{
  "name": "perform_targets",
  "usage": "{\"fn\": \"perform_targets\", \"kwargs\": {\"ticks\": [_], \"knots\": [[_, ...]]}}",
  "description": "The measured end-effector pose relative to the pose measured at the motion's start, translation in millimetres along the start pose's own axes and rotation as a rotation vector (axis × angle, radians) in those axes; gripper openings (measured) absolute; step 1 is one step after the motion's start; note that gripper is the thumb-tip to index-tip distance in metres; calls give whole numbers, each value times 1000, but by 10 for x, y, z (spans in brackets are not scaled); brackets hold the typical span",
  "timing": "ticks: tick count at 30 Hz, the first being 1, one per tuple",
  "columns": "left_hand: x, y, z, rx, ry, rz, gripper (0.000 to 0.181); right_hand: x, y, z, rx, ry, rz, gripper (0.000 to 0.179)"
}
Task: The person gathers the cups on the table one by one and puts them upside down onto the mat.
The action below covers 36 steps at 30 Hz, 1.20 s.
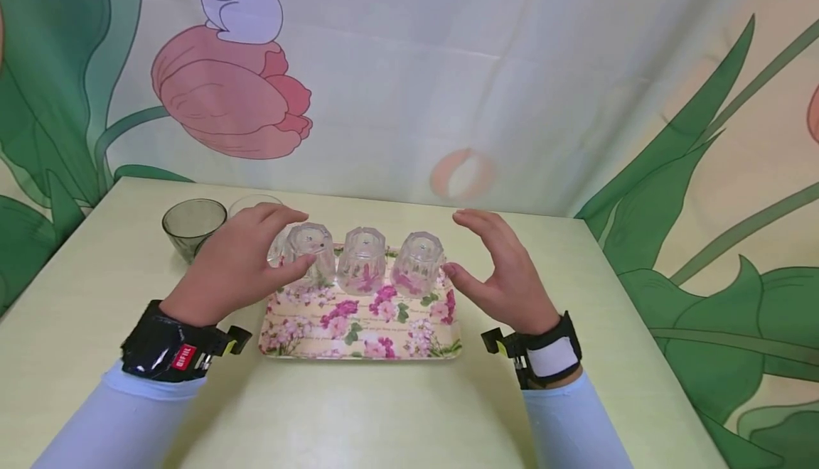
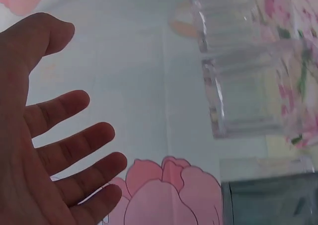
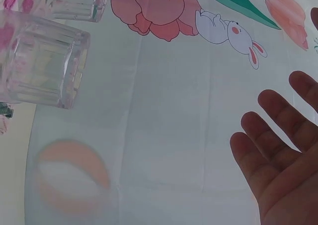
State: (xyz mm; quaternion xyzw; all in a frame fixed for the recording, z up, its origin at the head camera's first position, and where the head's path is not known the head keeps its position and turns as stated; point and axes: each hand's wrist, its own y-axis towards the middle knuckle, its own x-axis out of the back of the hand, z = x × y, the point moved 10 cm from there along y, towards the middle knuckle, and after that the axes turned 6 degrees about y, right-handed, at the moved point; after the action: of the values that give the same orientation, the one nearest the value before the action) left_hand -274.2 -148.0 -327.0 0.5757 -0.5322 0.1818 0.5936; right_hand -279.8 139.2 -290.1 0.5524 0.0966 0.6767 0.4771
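Three clear faceted glasses stand upside down in a row along the back of a flowered tray (image 1: 358,334): a left glass (image 1: 320,238), a middle glass (image 1: 362,263) and a right glass (image 1: 417,264). My left hand (image 1: 237,263) hovers by the left glass, thumb and fingers spread apart, its thumb overlapping the glass in the head view. Past the tray's right side, my right hand (image 1: 505,277) is held with its fingers apart, the thumb tip close to the right glass. Both wrist views show empty palms, with a glass (image 2: 248,96) and a glass (image 3: 44,61) off to the side.
A dark tinted glass bowl (image 1: 192,224) stands left of the tray, partly behind my left hand. Behind that hand shows the rim of a clear bowl (image 1: 256,199). The pale table (image 1: 358,419) ends at a printed curtain (image 1: 397,99).
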Motion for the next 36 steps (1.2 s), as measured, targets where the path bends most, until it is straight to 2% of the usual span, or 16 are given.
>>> {"fn": "perform_targets", "kwargs": {"ticks": [3, 7, 10, 14, 22, 28, 36], "knots": [[1, -28, 136, 46, 54, 22, 58, -12, -3, -16, 3, -1, 4, 62], [-47, -83, 310, 118, 101, 100, 65, -21, 1, -17, 7, -4, 8, 62], [-84, -136, 418, 146, 122, 137, 68, -30, 2, -14, 3, -2, 13, 62], [-110, -197, 526, 150, 142, 125, 68, -41, 0, -16, -2, 1, 17, 63], [-181, -262, 666, 170, 186, 147, 70, -55, 3, -18, -11, -1, 25, 61], [-214, -288, 715, 164, 196, 146, 70, -67, 4, -9, -15, -6, 32, 62], [-307, -319, 793, 194, 200, 179, 70, -79, 6, -11, -26, -15, 39, 63]]}}
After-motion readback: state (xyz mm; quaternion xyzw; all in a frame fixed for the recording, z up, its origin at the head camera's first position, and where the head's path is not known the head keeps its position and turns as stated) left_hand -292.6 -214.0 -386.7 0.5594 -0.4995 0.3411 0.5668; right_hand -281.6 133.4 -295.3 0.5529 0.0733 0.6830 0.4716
